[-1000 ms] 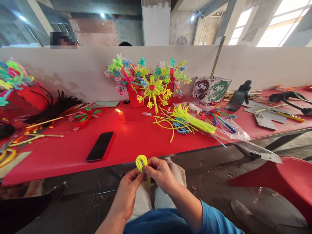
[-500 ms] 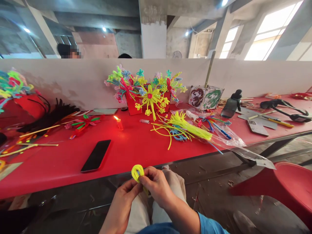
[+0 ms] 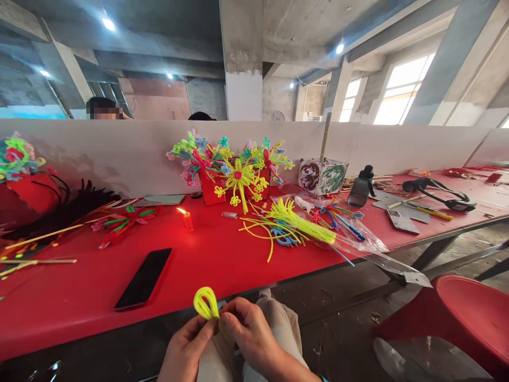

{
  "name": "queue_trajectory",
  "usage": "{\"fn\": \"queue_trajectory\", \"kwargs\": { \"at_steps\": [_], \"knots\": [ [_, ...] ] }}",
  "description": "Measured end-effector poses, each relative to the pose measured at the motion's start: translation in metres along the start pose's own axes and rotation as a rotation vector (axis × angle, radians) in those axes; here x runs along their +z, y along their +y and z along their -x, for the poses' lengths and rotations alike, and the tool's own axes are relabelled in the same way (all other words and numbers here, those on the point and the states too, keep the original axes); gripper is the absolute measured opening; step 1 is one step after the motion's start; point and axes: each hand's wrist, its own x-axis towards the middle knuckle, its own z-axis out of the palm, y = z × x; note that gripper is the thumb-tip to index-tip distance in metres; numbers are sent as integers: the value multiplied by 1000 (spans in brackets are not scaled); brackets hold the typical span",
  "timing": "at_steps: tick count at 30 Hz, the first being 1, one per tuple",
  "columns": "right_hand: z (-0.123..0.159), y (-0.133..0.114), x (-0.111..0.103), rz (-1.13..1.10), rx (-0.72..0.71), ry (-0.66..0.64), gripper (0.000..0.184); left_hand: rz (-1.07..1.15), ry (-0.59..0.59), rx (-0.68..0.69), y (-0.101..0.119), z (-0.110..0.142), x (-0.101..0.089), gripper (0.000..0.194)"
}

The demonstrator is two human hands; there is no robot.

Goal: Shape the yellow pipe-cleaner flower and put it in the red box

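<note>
Both my hands meet low in the view, over my lap and in front of the red table (image 3: 222, 254). My left hand (image 3: 185, 350) and my right hand (image 3: 248, 337) pinch the stem of a yellow pipe-cleaner loop (image 3: 205, 302), which stands up between the fingertips. Farther back on the table stands a bouquet of pipe-cleaner flowers (image 3: 233, 170) in a red box. To the right of it lies a bundle of loose yellow pipe cleaners (image 3: 296, 220), partly in a clear plastic bag.
A black phone (image 3: 143, 278) lies on the table near my left hand. A small lit candle (image 3: 185, 216) burns behind it. A printed box (image 3: 323, 176), a dark bottle (image 3: 360, 187) and tools sit at the right. A red chair (image 3: 473, 318) stands at lower right.
My head has tilted up, so the hands and the loop sit lower and further left in the view. Both hands still hold the yellow loop.
</note>
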Motion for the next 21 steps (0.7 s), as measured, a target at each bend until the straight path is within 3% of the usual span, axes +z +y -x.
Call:
{"fn": "queue_trajectory", "kwargs": {
  "at_steps": [5, 14, 21],
  "knots": [
    [1, 2, 2, 72, 31, 9, 9, 1, 37, -1, 2, 1, 0, 22],
    [0, 10, 8, -47, 71, -6, 10, 44, 43, -43, 1, 2, 5, 22],
    [5, 16, 9, -44, 46, -30, 11, 5, 70, 24, 0, -3, -3, 21]
  ]
}}
